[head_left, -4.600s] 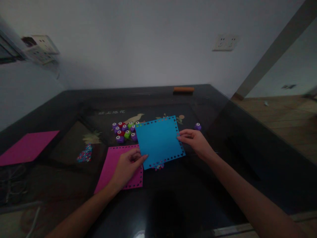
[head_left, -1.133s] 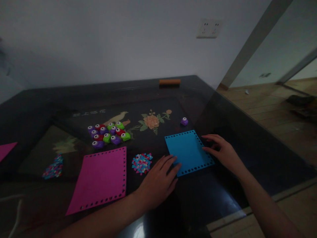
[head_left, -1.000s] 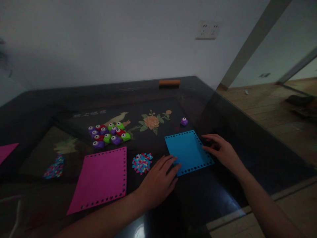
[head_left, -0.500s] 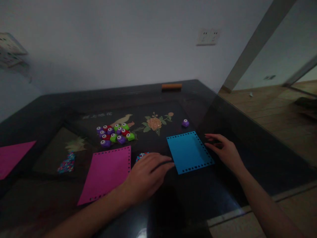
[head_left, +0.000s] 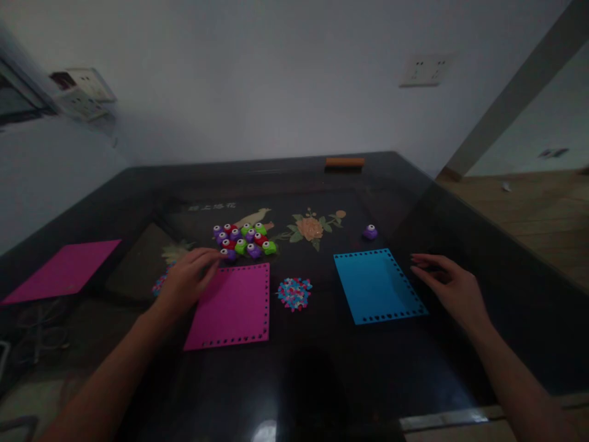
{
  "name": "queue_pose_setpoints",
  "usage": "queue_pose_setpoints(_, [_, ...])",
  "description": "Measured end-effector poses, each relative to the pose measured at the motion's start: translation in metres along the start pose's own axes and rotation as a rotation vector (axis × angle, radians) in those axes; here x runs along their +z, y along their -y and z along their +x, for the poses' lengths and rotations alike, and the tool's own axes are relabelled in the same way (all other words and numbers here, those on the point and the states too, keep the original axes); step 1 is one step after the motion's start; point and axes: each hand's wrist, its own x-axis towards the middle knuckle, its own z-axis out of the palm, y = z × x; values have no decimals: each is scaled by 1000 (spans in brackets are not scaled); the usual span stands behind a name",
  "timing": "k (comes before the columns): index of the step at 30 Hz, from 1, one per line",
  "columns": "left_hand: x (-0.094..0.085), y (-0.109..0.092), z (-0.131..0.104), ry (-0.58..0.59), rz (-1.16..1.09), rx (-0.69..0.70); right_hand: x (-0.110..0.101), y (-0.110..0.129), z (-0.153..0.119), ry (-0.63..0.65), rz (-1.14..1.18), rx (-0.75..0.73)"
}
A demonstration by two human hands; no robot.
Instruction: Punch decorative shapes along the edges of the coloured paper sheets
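My left hand (head_left: 191, 279) is over the upper left corner of a pink sheet (head_left: 234, 304) with small holes punched along its edges. Its curved fingers are apart, and the tips come up to a purple craft punch (head_left: 227, 253) at the front of a cluster of purple, red and green punches (head_left: 248, 236); whether they touch cannot be made out. To the right lies a blue sheet (head_left: 380, 285), also with holes along its edges. Just off its right edge, my right hand (head_left: 453, 288) hovers empty, thumb and fingers parted.
Paper confetti (head_left: 294, 293) is piled between the sheets; more confetti (head_left: 160, 284) lies partly behind my left hand. A single purple punch (head_left: 370, 232) stands beyond the blue sheet. Another pink sheet (head_left: 67, 267) is at far left, and a brown bar (head_left: 345, 162) near the wall.
My left hand has moved left, from the confetti pile beside the blue sheet to the punches, uncovering that pile. My right hand stays beside the blue sheet. The view has turned left.
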Motion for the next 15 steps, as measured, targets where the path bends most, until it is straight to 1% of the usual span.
queue_pose_setpoints(4, [-2,3,2,111,-22,-1,-1,0,-2,-61,-23,25])
queue_pose_setpoints(7, [-4,7,2,153,-35,-12,-2,16,-4,-83,-47,-17])
queue_pose_setpoints(9, [-6,8,1,174,-44,-21,1,39,-4,-73,-64,-120])
queue_pose_setpoints(11, [-7,8,0,209,-59,-21,13,71,-4,-15,-39,-248])
queue_pose_setpoints(13, [-9,8,0,248,-84,-24,37,105,-5,68,-20,-387])
queue_pose_setpoints(15, [-11,9,-1,275,-113,-37,70,137,-7,234,-23,-535])
